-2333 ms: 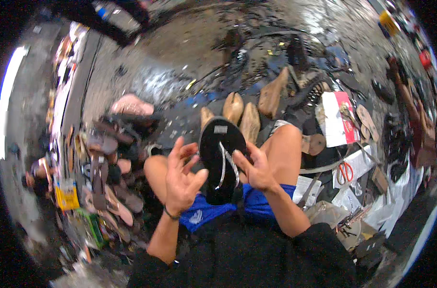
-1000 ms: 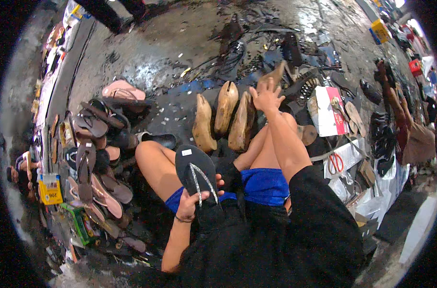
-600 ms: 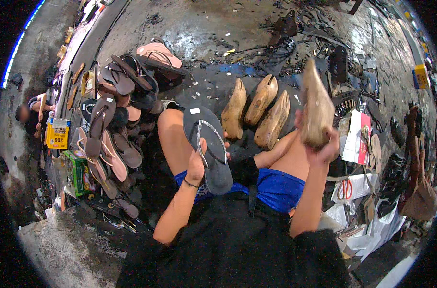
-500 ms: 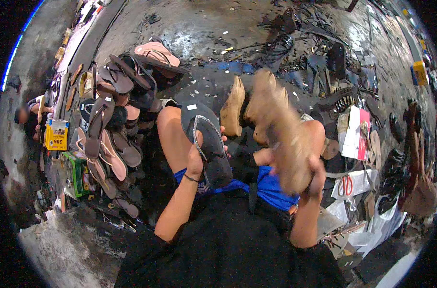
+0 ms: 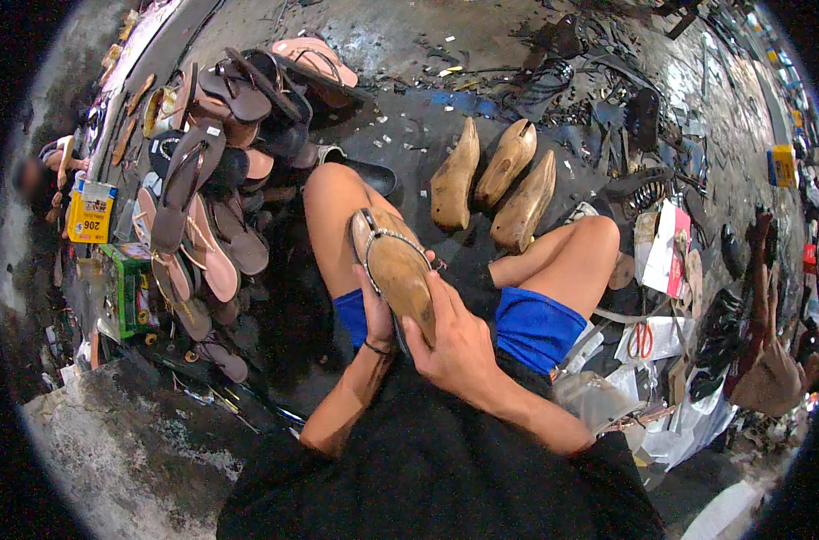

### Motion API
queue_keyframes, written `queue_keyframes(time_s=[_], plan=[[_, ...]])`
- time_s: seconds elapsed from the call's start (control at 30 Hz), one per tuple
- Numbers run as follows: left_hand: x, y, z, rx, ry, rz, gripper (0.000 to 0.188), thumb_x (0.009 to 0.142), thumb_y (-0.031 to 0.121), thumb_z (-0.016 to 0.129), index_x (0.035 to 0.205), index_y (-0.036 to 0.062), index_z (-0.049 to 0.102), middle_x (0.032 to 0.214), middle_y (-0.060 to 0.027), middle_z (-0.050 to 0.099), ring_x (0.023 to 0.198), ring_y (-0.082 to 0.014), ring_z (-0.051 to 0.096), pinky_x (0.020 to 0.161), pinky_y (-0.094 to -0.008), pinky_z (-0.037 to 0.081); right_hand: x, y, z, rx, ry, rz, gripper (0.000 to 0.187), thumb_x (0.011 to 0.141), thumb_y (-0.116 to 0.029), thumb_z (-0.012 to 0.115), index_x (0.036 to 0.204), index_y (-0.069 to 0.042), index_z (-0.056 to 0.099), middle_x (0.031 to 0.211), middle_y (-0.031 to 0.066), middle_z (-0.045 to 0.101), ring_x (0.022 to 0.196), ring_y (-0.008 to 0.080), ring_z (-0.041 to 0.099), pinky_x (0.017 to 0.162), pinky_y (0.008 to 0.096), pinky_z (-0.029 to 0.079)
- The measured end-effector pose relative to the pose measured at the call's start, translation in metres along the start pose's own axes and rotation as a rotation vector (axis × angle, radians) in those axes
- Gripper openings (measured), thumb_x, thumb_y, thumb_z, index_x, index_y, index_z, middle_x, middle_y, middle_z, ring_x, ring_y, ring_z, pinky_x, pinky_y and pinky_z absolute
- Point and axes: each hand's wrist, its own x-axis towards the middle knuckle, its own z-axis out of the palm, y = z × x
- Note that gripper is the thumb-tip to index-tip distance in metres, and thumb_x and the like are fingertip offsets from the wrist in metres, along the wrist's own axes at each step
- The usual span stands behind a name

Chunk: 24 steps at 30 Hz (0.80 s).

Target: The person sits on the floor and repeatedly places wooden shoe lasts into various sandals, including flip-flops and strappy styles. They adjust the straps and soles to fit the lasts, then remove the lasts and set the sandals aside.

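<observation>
Over my lap, my left hand (image 5: 375,310) is wrapped round the side of a black thong sandal (image 5: 359,236) with a glittery strap. A wooden shoe last (image 5: 400,274) lies on the sandal's footbed, its front part under the strap. My right hand (image 5: 453,340) grips the heel end of the last, thumb on one side and fingers on the other. Three more wooden shoe lasts, one at the left (image 5: 454,175), one in the middle (image 5: 507,162) and one at the right (image 5: 525,202), stand on the floor beyond my knees.
A heap of finished-looking sandals (image 5: 189,184) lies to the left, near a yellow can (image 5: 91,211) and a green box (image 5: 126,288). On the right are red-handled scissors (image 5: 641,340), paper and a white-and-pink box (image 5: 663,247). Black scraps (image 5: 553,81) litter the far floor.
My right hand has brought the shoe last leftward from the right side onto the sandal, under its strap. Both hands are now together at the sandal.
</observation>
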Motion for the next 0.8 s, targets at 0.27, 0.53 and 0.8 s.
queue_keyframes(time_s=[0.27,0.53,0.8], plan=[[0.033,0.010,-0.006,-0.055,-0.038,0.047,0.079,0.104,0.066,0.021,0.147,0.0026,0.041,0.137,-0.0183,0.058,0.122,-0.0296,0.059,0.105,-0.0427,0.049,0.019,-0.012,0.002,-0.068,0.074,0.024,0.064,0.092,-0.026,0.066,0.139,0.011,0.043,0.134,0.0334,0.056,0.119,0.0449,0.062,0.094,0.0463,0.056],[0.030,0.059,0.058,0.424,-0.263,0.174,0.077,0.095,0.059,0.054,0.147,0.0040,0.039,0.140,-0.0127,0.054,0.126,-0.0263,0.056,0.108,-0.0422,0.046,0.017,-0.021,-0.031,-0.307,0.453,-0.365,0.068,0.084,-0.015,0.075,0.141,0.008,0.046,0.138,0.0272,0.055,0.127,0.0406,0.056,0.104,0.0426,0.049],[-0.017,0.057,0.068,0.239,-0.389,-0.101,0.104,0.081,0.074,0.068,0.151,0.0045,0.036,0.141,-0.0121,0.054,0.126,-0.0263,0.057,0.108,-0.0419,0.046,0.025,-0.022,-0.075,0.170,0.236,-0.457,0.071,0.079,-0.031,0.080,0.138,-0.001,0.056,0.120,0.0206,0.059,0.115,0.0359,0.057,0.100,0.0417,0.046]])
